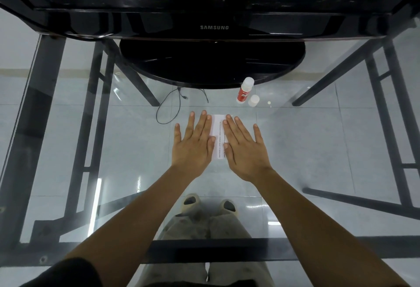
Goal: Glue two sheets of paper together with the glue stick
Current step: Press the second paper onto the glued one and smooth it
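A white paper (217,127) with a line of small print lies flat on the glass table, mostly hidden under my hands. My left hand (193,142) lies palm down on its left part, fingers spread. My right hand (245,148) lies palm down on its right part, fingers spread. Neither hand grips anything. Whether one sheet or two lie there I cannot tell. The glue stick (244,91), white with a red label, stands upright beyond the paper to the right, with its white cap (253,100) off beside it.
A black Samsung monitor with a round base (211,66) stands at the back of the glass table (113,150). A thin black cable (170,107) loops left of the paper. A small white dot (269,103) lies right of the cap. Table legs and my feet show through the glass.
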`<state>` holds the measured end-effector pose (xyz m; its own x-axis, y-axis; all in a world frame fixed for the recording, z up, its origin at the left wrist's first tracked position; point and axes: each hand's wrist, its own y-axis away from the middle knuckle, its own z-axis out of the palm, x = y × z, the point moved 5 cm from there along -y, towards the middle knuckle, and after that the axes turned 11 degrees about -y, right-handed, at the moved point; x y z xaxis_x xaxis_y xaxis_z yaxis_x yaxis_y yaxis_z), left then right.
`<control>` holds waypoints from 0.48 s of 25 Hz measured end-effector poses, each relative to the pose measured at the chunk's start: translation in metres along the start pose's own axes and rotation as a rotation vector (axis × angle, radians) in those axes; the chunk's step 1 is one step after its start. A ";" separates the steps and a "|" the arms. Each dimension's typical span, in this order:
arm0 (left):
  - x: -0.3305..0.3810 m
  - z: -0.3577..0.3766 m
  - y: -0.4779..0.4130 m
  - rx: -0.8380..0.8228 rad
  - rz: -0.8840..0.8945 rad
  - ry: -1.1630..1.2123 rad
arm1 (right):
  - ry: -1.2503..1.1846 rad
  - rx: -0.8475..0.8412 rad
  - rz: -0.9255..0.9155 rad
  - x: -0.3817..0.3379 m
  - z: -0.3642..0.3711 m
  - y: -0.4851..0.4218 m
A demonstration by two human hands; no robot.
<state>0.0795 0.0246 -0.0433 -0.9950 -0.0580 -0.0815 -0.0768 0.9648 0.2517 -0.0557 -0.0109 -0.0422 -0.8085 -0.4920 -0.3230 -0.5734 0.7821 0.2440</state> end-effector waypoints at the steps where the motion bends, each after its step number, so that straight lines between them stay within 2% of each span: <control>1: 0.000 0.000 0.008 -0.007 0.027 -0.014 | -0.001 0.008 0.000 0.000 0.000 0.000; 6: -0.008 0.006 0.052 -0.048 0.225 -0.114 | -0.031 0.021 -0.002 -0.001 -0.001 0.001; 9: -0.021 -0.003 0.055 0.029 0.444 -0.229 | -0.040 0.020 -0.001 -0.001 -0.002 0.001; 12: -0.024 -0.014 0.038 0.070 0.536 -0.154 | -0.045 0.036 -0.007 -0.002 -0.002 0.002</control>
<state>0.0994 0.0590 -0.0187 -0.8723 0.4784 -0.1009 0.4469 0.8639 0.2324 -0.0555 -0.0090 -0.0387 -0.7970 -0.4806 -0.3659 -0.5735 0.7921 0.2088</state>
